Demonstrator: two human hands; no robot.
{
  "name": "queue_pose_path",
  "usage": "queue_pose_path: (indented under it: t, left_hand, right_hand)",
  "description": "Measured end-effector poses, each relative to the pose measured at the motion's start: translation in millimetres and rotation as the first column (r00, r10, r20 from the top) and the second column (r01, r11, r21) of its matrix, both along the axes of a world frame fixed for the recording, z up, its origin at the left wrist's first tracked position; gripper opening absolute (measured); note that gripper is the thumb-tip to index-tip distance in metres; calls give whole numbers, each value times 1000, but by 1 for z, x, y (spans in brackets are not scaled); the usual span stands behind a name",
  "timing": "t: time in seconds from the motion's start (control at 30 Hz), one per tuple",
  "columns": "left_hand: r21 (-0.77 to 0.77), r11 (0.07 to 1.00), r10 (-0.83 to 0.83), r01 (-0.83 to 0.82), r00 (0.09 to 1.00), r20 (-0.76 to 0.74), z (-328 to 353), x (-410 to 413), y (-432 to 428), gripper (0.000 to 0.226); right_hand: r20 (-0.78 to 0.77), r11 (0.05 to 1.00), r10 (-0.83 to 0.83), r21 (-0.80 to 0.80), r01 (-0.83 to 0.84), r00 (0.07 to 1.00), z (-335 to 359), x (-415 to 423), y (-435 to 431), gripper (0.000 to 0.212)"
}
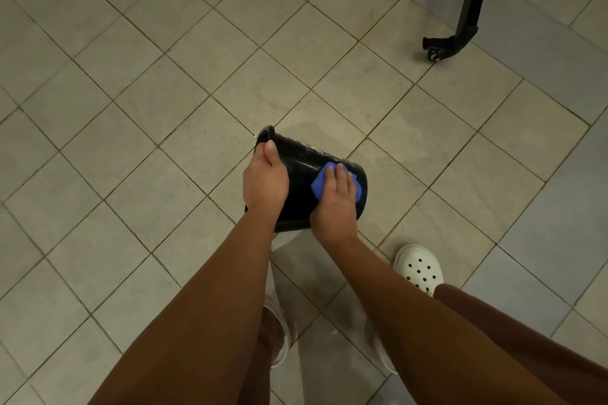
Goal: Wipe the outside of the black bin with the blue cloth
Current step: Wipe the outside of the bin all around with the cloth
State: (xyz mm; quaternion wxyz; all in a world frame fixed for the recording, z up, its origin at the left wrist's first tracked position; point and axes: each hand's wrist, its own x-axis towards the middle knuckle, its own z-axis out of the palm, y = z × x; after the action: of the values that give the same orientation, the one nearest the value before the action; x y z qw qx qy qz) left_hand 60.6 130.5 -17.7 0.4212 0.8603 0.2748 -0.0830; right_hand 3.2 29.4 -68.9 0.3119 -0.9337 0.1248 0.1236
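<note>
Rim (267,133) in left hand (265,180), tiles (164,91) around

Two hands are seen: one left hand (265,182), one right hand (334,203). One black bin (306,161) is under the fingers of both. One blue cloth (320,182) lies beneath the right fingers. Well apart from the fingers are one white clog (418,269) and one black wheeled leg (467,9).

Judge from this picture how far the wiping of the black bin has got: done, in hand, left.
Done, it seems: wet streaks shine on the upper side of the black bin. In hand: the left hand grips the rim and holds the bin tilted, while the right hand presses the blue cloth against its side. Left: the underside and far side are hidden, so they probably remain to be wiped.
</note>
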Motion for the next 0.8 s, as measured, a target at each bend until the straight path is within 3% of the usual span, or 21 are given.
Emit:
queue_pose_path:
  t: [0.07,0.2,0.33,0.47,0.53,0.8]
  left_hand:
    - [-35,998,53,-53,999,8,-2,-2,4,45]
    - [-131,990,56,-56,998,-2,0,-5,10,41]
    - [-331,911,172,-247,956,-239,11,10,17,40]
    - [-303,925,136,-230,943,-303,16,18,16,61]
    - [-250,957,70,-145,956,-286,15,21,12,69]
    - [-3,989,-146,147,986,-74,12,16,-7,51]
  right_hand:
    - [-3,998,61,22,-61,998,-7,6,-13,79]
    - [-71,996,-48,73,53,996,-14,8,-35,70]
    - [-14,990,-55,127,56,998,-15,-1,-37,60]
    - [93,992,-46,124,34,995,-20,-18,-42,58]
    - [129,992,-26,122,11,991,-21,-25,-48,59]
    - [140,976,217,-40,-214,966,-31,-43,-53,78]
